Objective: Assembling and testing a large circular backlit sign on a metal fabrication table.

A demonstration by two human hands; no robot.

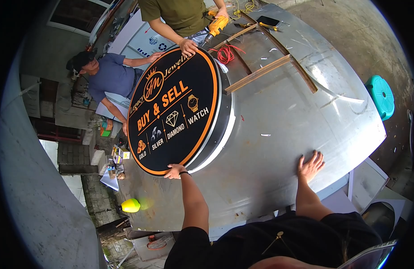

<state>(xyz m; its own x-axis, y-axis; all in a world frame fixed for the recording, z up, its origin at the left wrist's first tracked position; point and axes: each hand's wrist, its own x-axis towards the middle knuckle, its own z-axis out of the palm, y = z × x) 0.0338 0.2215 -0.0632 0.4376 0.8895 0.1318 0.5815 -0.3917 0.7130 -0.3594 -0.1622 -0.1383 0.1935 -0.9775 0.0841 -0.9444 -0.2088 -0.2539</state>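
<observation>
Two bare hands of the wearer show in the head view, and only one of them is at the round sign (173, 105). This black disc, edged in orange, is over the left part of the metal table (260, 179), face up toward the camera, its deep side wall showing along the right; how its back meets the tabletop is hidden. Being round, it has no long axis; its printed lines slant, climbing to the right.

The left hand (174, 171) is at the sign's near rim, fingers partly curled over the face's edge. Whether they hook underneath cannot be told. The right hand (311, 166) is well apart, right of the sign, palm down on bare metal with fingers spread, holding nothing.

Beyond the sign's far rim, a co-worker in an olive shirt (175, 18) has one hand on that rim and a yellow drill (217, 27) in the other. Left of the sign, a co-worker in a blue shirt (110, 76) reaches both hands to its edge. A frame of brown bars (260, 72) lies beyond and right of it.

The relation that seems to matter: the disc lies forward of the left hand, the nearer one, so lifting or turning it would pivot about that near rim, opposite the olive-sleeved hand.
</observation>
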